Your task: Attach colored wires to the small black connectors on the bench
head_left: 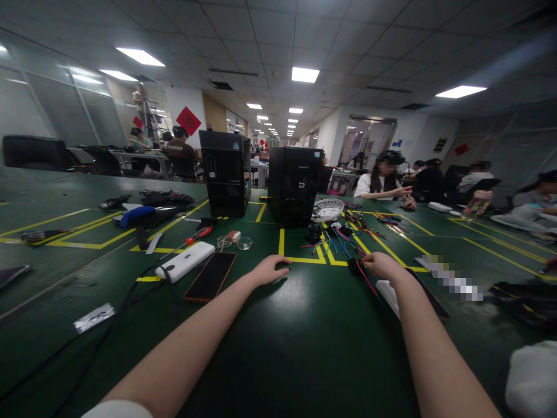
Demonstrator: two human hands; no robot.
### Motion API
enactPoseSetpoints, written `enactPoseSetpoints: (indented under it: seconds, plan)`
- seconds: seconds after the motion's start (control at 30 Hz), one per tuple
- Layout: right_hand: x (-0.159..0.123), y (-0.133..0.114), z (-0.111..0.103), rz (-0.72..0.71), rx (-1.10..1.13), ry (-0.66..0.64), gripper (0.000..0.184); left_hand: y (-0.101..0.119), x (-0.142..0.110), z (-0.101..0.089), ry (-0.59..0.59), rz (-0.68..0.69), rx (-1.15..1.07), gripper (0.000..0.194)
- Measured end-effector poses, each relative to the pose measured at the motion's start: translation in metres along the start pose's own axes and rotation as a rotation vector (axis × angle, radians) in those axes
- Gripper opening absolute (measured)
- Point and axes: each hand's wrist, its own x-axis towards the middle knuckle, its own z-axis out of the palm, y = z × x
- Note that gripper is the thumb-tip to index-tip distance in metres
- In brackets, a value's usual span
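The head view shows a green table (296,354) with a white basket (335,204) far in front of the right hand (385,268). Some pale things lie in the basket, too small for me to name. Just beside it stands a tall black box (293,186). A second black box (224,180) stands to its left. Both are upright.

The right hand pinches a black plug (354,266) in its fingertips. The plug is at the near end of a messy bunch of wires (342,239). The left hand (270,270) is loose, with its fingers apart, and it holds nothing. It is low, near the yellow tape (304,260).

Between the two arms I see a wide patch of green, with good room to move. The left arm runs just beside a phone (212,277), which lies flat next to a white block (187,261). The right arm hides part of a white strip (389,297). The tape makes straight edges in front of the tall black box.
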Motion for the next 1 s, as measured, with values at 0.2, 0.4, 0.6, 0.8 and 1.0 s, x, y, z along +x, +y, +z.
enactPoseSetpoints:
  seconds: [0.2,0.4,0.6,0.8,1.0]
  plan:
    - [0.004,-0.001,0.003,0.0,-0.047,-0.003,0.028,0.002,0.0,0.0,0.005,-0.003,-0.024,0.029]
    - [0.002,-0.005,0.009,0.079,0.08,-0.225,0.031,0.003,0.0,-0.001,-0.003,-0.011,-0.034,0.029]
    - [0.002,-0.02,0.013,0.013,-0.09,-0.111,0.029,0.005,0.0,-0.002,-0.001,-0.008,-0.034,0.029]
    - [-0.017,-0.089,0.037,-0.342,-0.159,0.136,0.031,0.001,0.006,0.004,0.137,-0.102,-0.042,0.026]
    - [-0.047,-0.159,0.09,-0.657,-0.114,0.395,0.042,-0.01,0.011,0.006,0.255,-0.172,-0.032,0.03]
